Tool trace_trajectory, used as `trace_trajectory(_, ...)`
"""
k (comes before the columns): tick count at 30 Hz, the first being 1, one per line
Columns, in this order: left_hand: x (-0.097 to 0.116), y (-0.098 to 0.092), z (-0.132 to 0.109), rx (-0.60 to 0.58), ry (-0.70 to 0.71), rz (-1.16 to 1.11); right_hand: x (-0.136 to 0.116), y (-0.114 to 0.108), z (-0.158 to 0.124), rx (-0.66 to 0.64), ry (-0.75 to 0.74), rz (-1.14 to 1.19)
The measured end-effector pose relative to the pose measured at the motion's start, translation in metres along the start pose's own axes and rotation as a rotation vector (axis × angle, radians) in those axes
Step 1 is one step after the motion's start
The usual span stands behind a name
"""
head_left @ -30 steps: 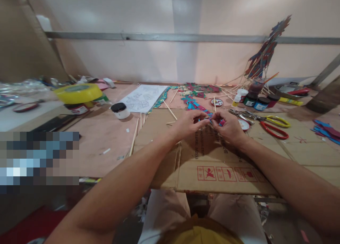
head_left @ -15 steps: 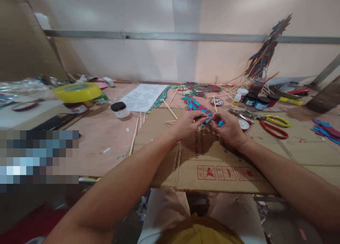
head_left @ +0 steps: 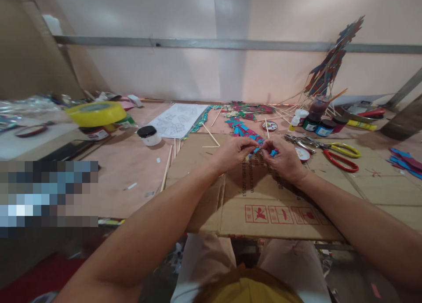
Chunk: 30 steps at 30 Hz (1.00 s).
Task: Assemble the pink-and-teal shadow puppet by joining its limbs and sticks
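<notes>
My left hand (head_left: 235,153) and my right hand (head_left: 282,158) meet over the cardboard sheet (head_left: 198,210), fingertips almost touching. Both are closed in a pinch around something too small to make out. Just behind the fingers lie blue and purple painted pieces (head_left: 242,130), partly hidden by the hands. A thin stick (head_left: 267,128) rises beside my right fingers. Another thin stick (head_left: 211,147) pokes out to the left of my left hand.
Red- and yellow-handled pliers (head_left: 341,160) lie right of my right hand, near paint jars (head_left: 325,128). Painted pieces on sticks (head_left: 332,61) stand behind. Leftward are a drawing sheet (head_left: 180,119), a black-lidded jar (head_left: 149,136) and yellow tape (head_left: 95,114).
The thin stick by my left hand now lies level and reaches slightly further left. Both hands have barely moved and keep their pinch.
</notes>
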<state>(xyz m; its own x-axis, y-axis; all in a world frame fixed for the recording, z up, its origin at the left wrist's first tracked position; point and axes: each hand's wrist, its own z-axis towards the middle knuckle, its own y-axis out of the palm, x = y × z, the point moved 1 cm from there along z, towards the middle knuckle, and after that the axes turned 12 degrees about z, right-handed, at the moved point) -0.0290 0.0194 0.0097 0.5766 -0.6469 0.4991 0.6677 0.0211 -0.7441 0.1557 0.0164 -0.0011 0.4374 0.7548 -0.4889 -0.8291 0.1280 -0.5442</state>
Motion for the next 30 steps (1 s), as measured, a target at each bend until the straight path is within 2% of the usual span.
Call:
trace_trajectory(19, -0.0017, -0.0005, -0.0008, 0.024, 0.017, 0.065, -0.0006, 0.001, 0.0005, -0.023, 0.038, 0.021)
trace_trajectory(30, -0.004, 0.0007, 0.0001, -0.022, 0.011, 0.025, 0.0004, 0.001, 0.0001, -0.01, 0.043, 0.054)
